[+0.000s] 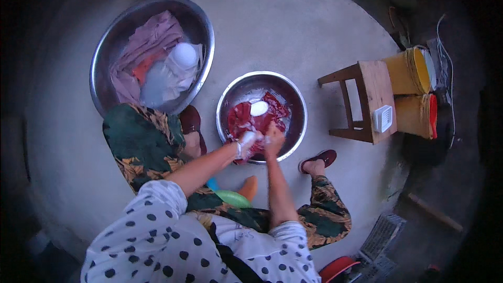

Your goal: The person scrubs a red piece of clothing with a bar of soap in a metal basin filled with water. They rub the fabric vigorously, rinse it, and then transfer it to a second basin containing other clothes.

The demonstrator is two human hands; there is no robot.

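Note:
Red wet cloth lies bunched in a small round steel basin on the floor in front of me. My left hand, with white suds on it, is closed on the cloth at the basin's near side. Close beside it, my right hand also grips the cloth, fingers curled. A smooth white oval piece, perhaps a bar of soap, rests on the cloth just beyond my hands. Foam whitens parts of the basin's inside. What lies beneath the cloth is hidden.
A larger steel basin at the left holds mauve cloth and pale garments. To the right stands a wooden stool with a white soap dish, beside yellow buckets. Something green shows under my legs.

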